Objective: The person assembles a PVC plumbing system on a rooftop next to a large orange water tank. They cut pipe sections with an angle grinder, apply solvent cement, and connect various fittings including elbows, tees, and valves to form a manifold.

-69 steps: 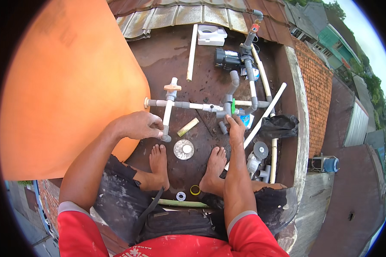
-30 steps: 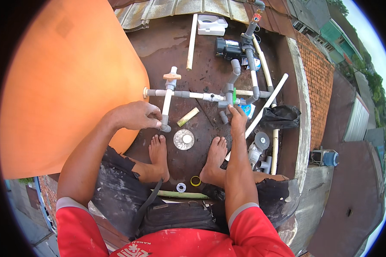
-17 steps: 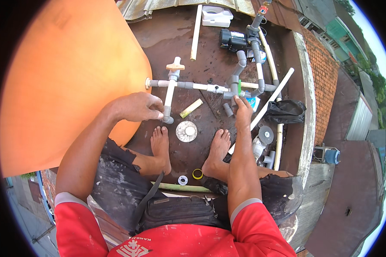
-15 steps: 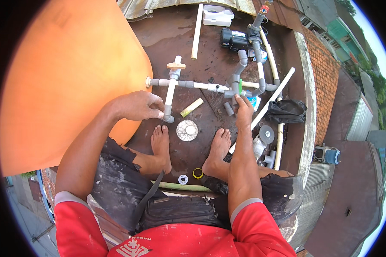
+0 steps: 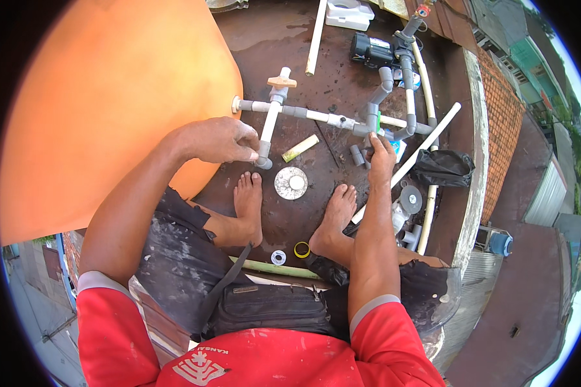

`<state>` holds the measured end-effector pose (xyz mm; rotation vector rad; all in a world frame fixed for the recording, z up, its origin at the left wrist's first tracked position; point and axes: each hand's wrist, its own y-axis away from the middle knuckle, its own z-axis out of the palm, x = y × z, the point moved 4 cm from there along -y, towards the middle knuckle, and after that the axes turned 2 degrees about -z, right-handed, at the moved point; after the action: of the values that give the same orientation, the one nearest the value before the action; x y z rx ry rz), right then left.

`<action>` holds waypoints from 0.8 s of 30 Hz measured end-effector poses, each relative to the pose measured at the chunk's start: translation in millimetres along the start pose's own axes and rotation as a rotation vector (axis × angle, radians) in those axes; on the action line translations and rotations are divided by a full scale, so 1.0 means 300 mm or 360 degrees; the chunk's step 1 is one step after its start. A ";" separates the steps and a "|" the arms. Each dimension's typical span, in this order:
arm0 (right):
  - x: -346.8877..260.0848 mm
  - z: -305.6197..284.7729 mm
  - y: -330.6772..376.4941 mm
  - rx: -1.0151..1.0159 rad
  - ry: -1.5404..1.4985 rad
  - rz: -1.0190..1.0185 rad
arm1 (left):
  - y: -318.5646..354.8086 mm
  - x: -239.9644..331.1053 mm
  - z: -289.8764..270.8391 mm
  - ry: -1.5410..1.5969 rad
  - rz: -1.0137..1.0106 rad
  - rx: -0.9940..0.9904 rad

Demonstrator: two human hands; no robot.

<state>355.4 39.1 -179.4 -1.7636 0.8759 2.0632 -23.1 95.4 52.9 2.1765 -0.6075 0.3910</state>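
Note:
A white PVC pipe (image 5: 270, 124) comes off the pipe run at a valve with a tan handle (image 5: 282, 82) and ends in a grey elbow (image 5: 263, 163). Just above that elbow my left hand (image 5: 226, 140) is closed, thumb and bent fingers at the pipe's left side; some fingers are hidden. My right hand (image 5: 381, 158) pinches the lower end of a grey pipe fitting (image 5: 372, 118) with thumb and fingers. Close below it lies a short grey pipe piece (image 5: 357, 155). A small white valve (image 5: 340, 121) sits in the run between both hands.
A big orange tank (image 5: 129, 97) stands at the left, joined to the pipes. A black pump (image 5: 372, 50) is at the back. An angle grinder (image 5: 405, 206), a black plastic bag (image 5: 442, 169), a white disc (image 5: 292, 183) and tape rolls (image 5: 301, 249) lie around my feet.
The view has shifted, so the pipes and tank appear farther right and slightly higher. Both hands keep nearly the same places at the pipes.

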 end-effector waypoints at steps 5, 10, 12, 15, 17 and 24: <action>0.012 0.002 0.001 -0.0007 0.0031 -0.0013 | 0.006 0.017 -0.005 0.0020 -0.0053 -0.0036; 0.003 -0.005 -0.005 -0.0009 0.0003 -0.0006 | 0.007 0.019 -0.003 -0.0005 -0.0033 -0.0025; 0.002 -0.009 -0.004 -0.0003 0.0001 -0.0003 | 0.004 0.015 0.000 -0.0019 -0.0017 -0.0013; -0.010 0.007 0.010 -0.0022 -0.0005 0.0013 | 0.005 -0.003 0.002 -0.0021 0.0004 0.0001; -0.002 0.003 0.003 -0.0013 0.0006 -0.0013 | 0.007 0.007 0.001 0.0075 -0.0039 -0.0050; 0.010 -0.009 -0.006 0.0063 0.0002 0.0007 | 0.008 0.004 -0.002 -0.0009 -0.0010 -0.0022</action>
<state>358.0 38.5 -182.9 -1.7443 0.9154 2.0339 -23.3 94.1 55.3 2.1664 -0.6045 0.3764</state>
